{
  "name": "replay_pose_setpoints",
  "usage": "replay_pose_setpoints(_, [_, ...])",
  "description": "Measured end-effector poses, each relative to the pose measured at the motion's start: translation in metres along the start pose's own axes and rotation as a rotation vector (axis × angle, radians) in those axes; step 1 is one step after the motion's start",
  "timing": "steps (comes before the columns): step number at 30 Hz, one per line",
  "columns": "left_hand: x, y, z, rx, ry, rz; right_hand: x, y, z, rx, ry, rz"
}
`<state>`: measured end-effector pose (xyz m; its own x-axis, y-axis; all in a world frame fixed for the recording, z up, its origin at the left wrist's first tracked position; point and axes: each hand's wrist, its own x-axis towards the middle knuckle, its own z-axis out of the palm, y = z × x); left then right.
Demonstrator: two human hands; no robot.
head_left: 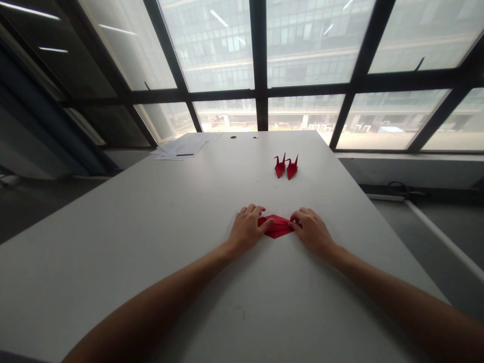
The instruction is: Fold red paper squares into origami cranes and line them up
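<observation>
A folded piece of red paper [278,226] lies flat on the white table [151,242] between my two hands. My left hand [247,228] rests on its left end, fingers curled down and pressing on the paper. My right hand [310,231] holds the right end with fingertips pinched on the edge. Both forearms reach in from the bottom of the view. Farther back on the table stand two finished red paper cranes [286,166], side by side and apart from my hands.
A loose stack of white sheets [185,146] lies at the table's far left corner, near two small dark holes [244,136]. Large windows with dark frames run behind the table. The floor drops away on both sides, with a cable at right.
</observation>
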<state>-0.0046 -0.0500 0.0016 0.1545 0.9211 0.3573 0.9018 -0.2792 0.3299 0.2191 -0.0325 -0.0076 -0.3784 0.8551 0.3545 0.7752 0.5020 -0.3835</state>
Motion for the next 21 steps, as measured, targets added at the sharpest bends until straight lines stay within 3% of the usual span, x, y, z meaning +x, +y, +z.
replay_pose_setpoints(6, [0.0005,-0.0008,0.0025,0.057,-0.04,-0.006,0.0003,-0.0002,0.0014,-0.004,0.001,0.0])
replay_pose_setpoints(21, [0.0025,-0.0041,0.0047,-0.053,-0.042,0.011,0.0001,0.0011,0.003,0.019,0.021,-0.028])
